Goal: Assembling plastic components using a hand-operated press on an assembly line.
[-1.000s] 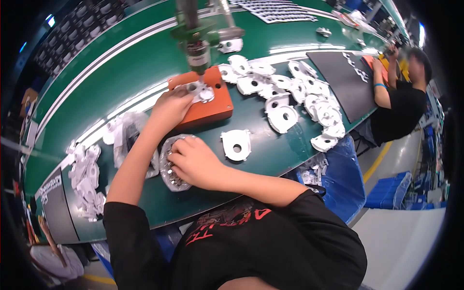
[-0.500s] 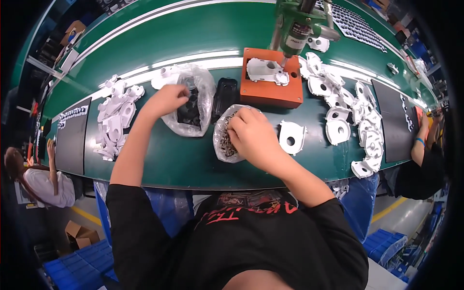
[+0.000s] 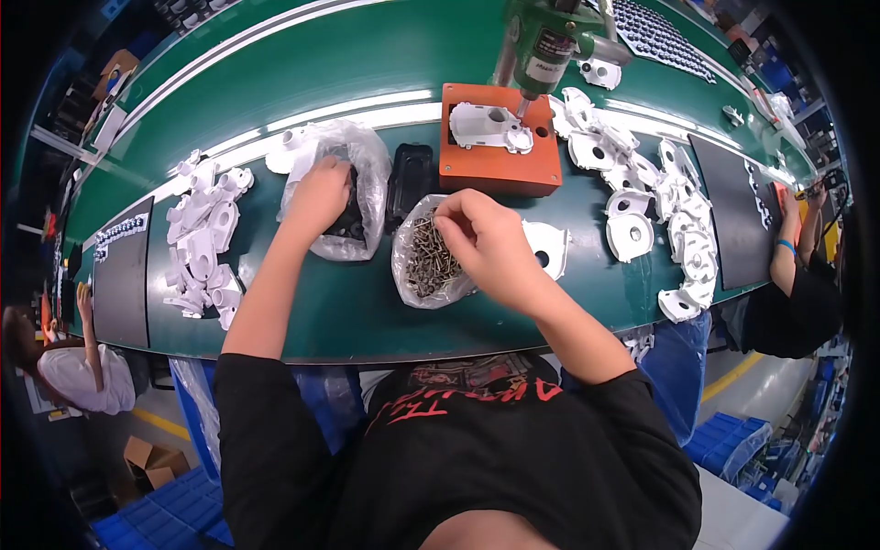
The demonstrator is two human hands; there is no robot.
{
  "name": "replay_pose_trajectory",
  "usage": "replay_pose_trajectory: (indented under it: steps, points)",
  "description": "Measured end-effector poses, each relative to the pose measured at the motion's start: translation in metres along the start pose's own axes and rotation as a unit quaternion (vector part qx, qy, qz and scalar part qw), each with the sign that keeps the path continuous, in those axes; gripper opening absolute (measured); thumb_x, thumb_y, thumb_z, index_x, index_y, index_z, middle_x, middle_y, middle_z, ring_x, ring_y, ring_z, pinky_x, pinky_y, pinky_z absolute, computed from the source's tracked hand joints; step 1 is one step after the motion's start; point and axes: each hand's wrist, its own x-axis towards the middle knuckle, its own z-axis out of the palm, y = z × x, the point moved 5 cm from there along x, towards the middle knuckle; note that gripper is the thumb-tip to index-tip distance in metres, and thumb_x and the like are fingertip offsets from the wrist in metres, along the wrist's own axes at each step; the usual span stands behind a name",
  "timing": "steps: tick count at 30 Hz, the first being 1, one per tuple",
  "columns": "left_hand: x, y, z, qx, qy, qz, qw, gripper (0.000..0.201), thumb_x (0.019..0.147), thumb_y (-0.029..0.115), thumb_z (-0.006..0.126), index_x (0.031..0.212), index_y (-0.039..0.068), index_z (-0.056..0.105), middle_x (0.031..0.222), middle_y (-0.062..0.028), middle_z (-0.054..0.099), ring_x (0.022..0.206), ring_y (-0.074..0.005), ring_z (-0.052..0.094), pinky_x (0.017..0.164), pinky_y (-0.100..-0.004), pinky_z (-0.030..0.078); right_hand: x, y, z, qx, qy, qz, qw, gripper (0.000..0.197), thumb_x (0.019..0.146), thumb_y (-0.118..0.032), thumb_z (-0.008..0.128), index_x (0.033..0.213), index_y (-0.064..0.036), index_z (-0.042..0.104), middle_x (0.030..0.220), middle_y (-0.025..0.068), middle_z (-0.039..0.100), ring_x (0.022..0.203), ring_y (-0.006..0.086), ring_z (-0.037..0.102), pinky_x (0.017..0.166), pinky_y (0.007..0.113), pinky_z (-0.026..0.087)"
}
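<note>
My left hand (image 3: 318, 203) reaches down into a clear plastic bag (image 3: 374, 188) of small black parts (image 3: 346, 223); its fingertips are hidden among them. Just over a second clear bag (image 3: 403, 275), heaped with small metal screws (image 3: 427, 263), my right hand (image 3: 495, 243) has thumb and forefinger pinched together. Whatever sits in that pinch is too small to make out. A white plastic housing (image 3: 548, 240) lies partly behind my right hand. Between the bags and an orange fixture block stands a black tray (image 3: 412, 181).
The orange block (image 3: 504, 174) carries a white housing (image 3: 475, 125) under a green power driver (image 3: 543, 46). White housings are piled at right (image 3: 687, 229), and white parts at left (image 3: 203, 229). Black mats (image 3: 124, 284) flank the bench. Other people work at both sides.
My left hand has dropped deeper into the bag of black parts. My right hand has lifted slightly off the screws, uncovering more of them. The whole view has shifted a little.
</note>
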Motion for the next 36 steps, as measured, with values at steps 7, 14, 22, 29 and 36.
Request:
replay_pose_trajectory:
  steps: [7,14,22,29,36]
  points:
    - [-0.007,0.001,-0.003,0.003,0.011,0.030,0.999,0.021,0.072,0.009,0.064,0.090,0.001,0.055,0.089,-0.0174,0.058,0.086,-0.0359,0.057,0.078,-0.0429,0.046,0.006,0.006,-0.005,0.136,0.000,0.027,0.990,0.016,0.086,0.000,0.054,0.102,0.0007,0.058,0.081,0.0062,0.055,0.071,0.0100,0.051,0.065,0.024,0.043]
    - [0.010,-0.009,0.004,-0.046,0.073,-0.047,0.995,0.028,0.077,0.014,0.063,0.100,0.003,0.051,0.092,-0.0187,0.061,0.087,-0.0372,0.058,0.074,-0.0433,0.047,0.002,0.001,-0.011,0.070,-0.027,-0.066,0.995,0.022,0.084,0.002,0.053,0.105,-0.0001,0.059,0.078,0.0047,0.050,0.067,0.0107,0.047,0.063,0.025,0.041]
    - [0.017,-0.013,-0.001,-0.192,0.085,-0.116,0.971,0.016,0.076,0.013,0.059,0.082,-0.001,0.064,0.079,-0.0174,0.063,0.076,-0.0309,0.062,0.070,-0.0372,0.048,-0.012,0.020,-0.035,0.239,0.016,0.079,0.968,0.019,0.087,-0.002,0.053,0.104,0.0020,0.059,0.084,0.0019,0.060,0.072,0.0067,0.055,0.066,0.021,0.046]
    - [0.029,-0.004,-0.032,-0.216,0.137,-0.134,0.957,0.018,0.077,0.018,0.066,0.086,0.002,0.062,0.077,-0.0088,0.064,0.070,-0.0168,0.060,0.067,-0.0295,0.047,-0.021,0.042,-0.060,0.253,0.066,0.105,0.960,0.019,0.087,-0.003,0.054,0.105,0.0006,0.060,0.081,0.0035,0.060,0.070,0.0076,0.055,0.064,0.022,0.046]
    - [0.100,0.096,-0.056,-0.480,0.043,0.017,0.876,0.022,0.079,0.013,0.066,0.096,0.000,0.064,0.085,-0.0077,0.066,0.076,-0.0126,0.060,0.072,-0.0259,0.047,-0.026,0.045,-0.078,0.267,0.110,0.106,0.952,0.019,0.086,-0.002,0.054,0.105,0.0034,0.058,0.081,0.0060,0.061,0.069,0.0094,0.055,0.064,0.022,0.046]
